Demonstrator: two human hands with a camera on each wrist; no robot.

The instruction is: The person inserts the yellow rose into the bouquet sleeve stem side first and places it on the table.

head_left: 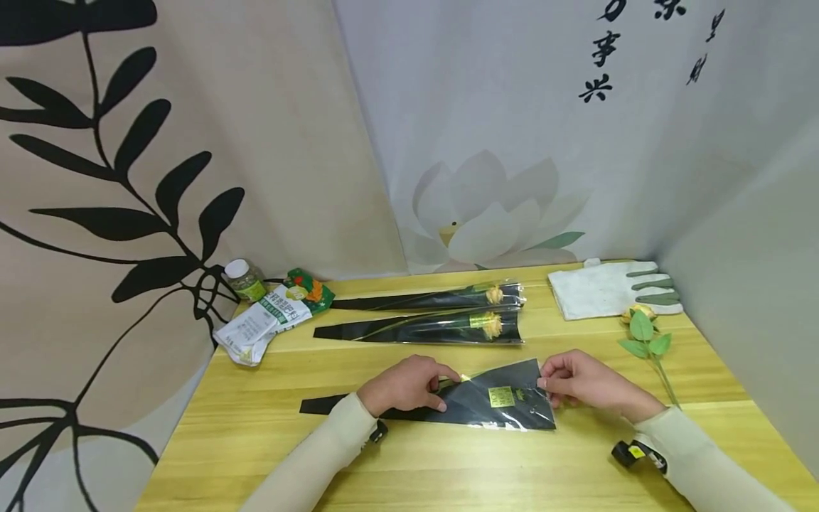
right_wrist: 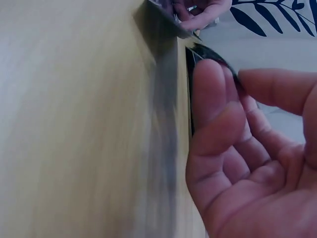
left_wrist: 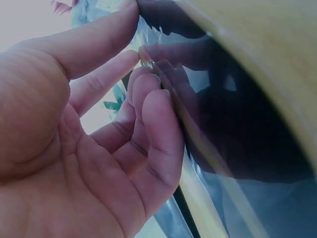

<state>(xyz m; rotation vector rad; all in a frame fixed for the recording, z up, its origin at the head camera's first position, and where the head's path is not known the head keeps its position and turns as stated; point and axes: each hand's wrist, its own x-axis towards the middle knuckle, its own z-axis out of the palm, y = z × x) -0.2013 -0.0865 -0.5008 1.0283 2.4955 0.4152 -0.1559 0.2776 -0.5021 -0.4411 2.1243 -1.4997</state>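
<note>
A black flower sleeve (head_left: 473, 402) with a clear front and a gold label lies across the table, its wide end to the right. My left hand (head_left: 406, 384) grips its upper edge near the middle, thumb over the front; in the left wrist view the other fingers (left_wrist: 161, 119) curl against the shiny film. A thin green stem shows beside that hand, partly hidden. My right hand (head_left: 585, 384) pinches the wide end's upper corner between thumb and forefinger, as the right wrist view shows at the dark film edge (right_wrist: 215, 53).
Two wrapped yellow roses (head_left: 493, 295) in black sleeves lie behind. A loose yellow rose (head_left: 642, 327) is at right, by white-and-green gloves (head_left: 591, 288). At back left sit a jar (head_left: 244, 279) and a white-and-green packet (head_left: 271, 316). Fabric walls (head_left: 288, 142) border the table.
</note>
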